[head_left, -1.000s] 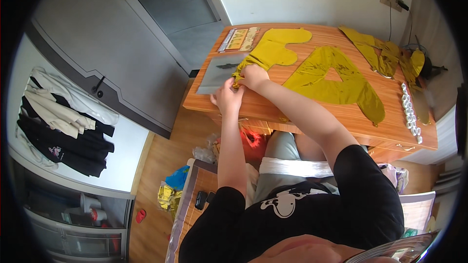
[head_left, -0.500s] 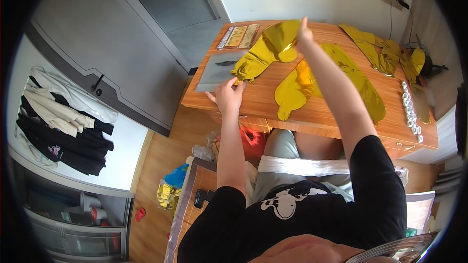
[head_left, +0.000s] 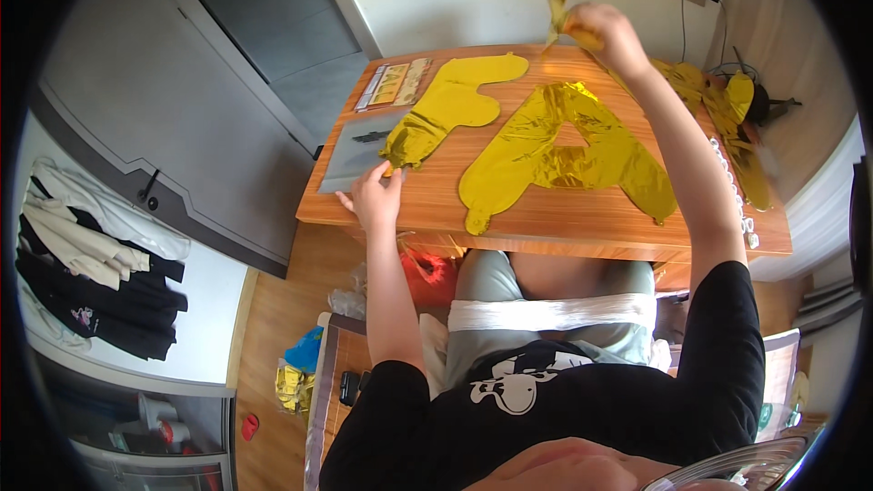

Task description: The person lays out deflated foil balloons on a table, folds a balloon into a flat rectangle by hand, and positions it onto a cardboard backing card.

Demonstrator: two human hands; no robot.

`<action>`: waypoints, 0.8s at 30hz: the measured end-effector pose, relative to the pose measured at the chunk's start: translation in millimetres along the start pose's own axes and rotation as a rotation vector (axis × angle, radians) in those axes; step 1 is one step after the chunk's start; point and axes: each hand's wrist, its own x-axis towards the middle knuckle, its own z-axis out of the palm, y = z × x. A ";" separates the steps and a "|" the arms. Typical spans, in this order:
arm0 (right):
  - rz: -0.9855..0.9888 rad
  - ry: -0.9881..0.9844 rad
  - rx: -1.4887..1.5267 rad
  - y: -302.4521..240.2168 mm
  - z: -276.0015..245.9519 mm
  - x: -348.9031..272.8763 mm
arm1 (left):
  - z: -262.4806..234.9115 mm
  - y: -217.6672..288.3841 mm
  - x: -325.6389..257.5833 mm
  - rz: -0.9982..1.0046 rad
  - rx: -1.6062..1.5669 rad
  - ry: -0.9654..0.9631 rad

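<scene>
The left hand (head_left: 377, 198) rests near the front left edge of the table (head_left: 546, 223), its fingers curled down onto the lower tip of a flat gold foil balloon (head_left: 452, 109); whether they pinch it or only press on it cannot be told. That balloon lies diagonally across the table's left half. The right hand (head_left: 607, 32) is raised over the far edge, fingers closed around a crumpled strip of gold foil (head_left: 556, 5) that sticks up from the fist. Between the two hands a gold A-shaped balloon (head_left: 564, 155) lies flat on the wood. More gold foil pieces (head_left: 727, 109) are heaped at the table's right end. A grey sheet (head_left: 359, 150) and a printed card (head_left: 393, 84) lie at the left end, just beside the first balloon.
</scene>
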 end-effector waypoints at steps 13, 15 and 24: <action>0.102 -0.810 0.196 -122.7 -37.8 -161.6 | -12.7 27.9 -25.9 0.509 -0.182 0.151; 0.212 -0.789 0.361 -130.0 -42.3 -172.6 | -13.1 43.1 -33.9 0.656 -0.428 -0.013; 0.190 -0.836 0.407 -147.0 -60.6 -182.1 | -6.5 46.1 -33.3 0.640 -0.496 -0.148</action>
